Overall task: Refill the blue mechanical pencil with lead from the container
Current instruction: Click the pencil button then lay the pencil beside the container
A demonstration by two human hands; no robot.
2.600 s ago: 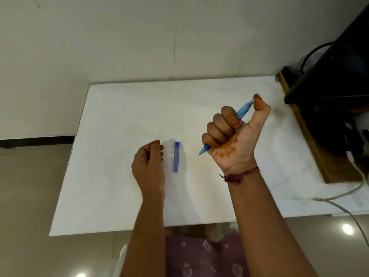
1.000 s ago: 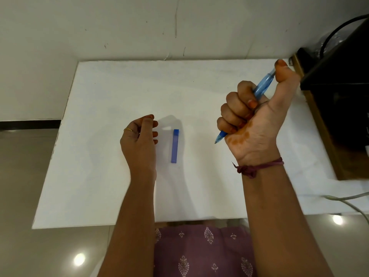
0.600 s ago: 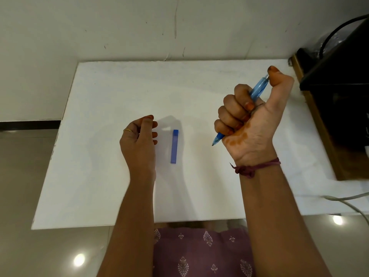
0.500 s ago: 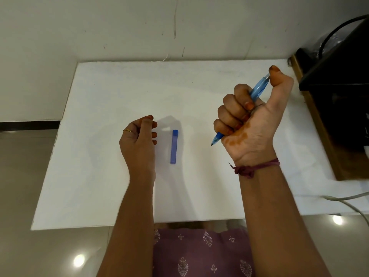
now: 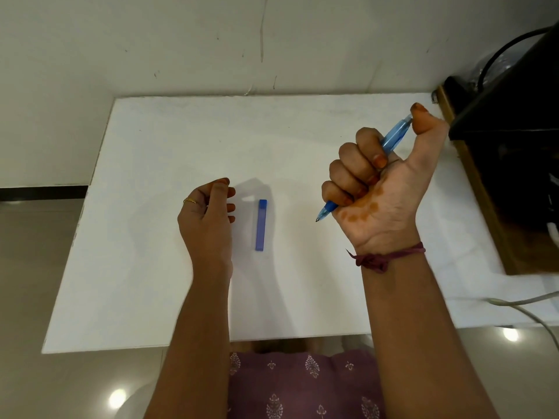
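left hand (image 5: 208, 219) loosely curled, empty, on worktop (image 5: 151, 282) | lead container (image 5: 260, 225) flat just beside it | right hand (image 5: 372, 189) fisted round blue mechanical pencil (image 5: 393, 139), raised; thumb on cap | tip: press squarely; keep point down

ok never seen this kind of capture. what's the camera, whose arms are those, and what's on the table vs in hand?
There is no robot here. One wide-angle camera sits on a person's head and looks forward and down, so the two arms entering from the bottom are the wearer's own.

The right hand is closed in a fist around the blue mechanical pencil, tip pointing down toward the table, thumb resting on the top end.

The left hand rests loosely curled on the white table; whether it holds anything cannot be told.

Between the hands lies the lead container, a slim blue case, flat on the table and touched by neither hand. A dark object stands at the right edge.
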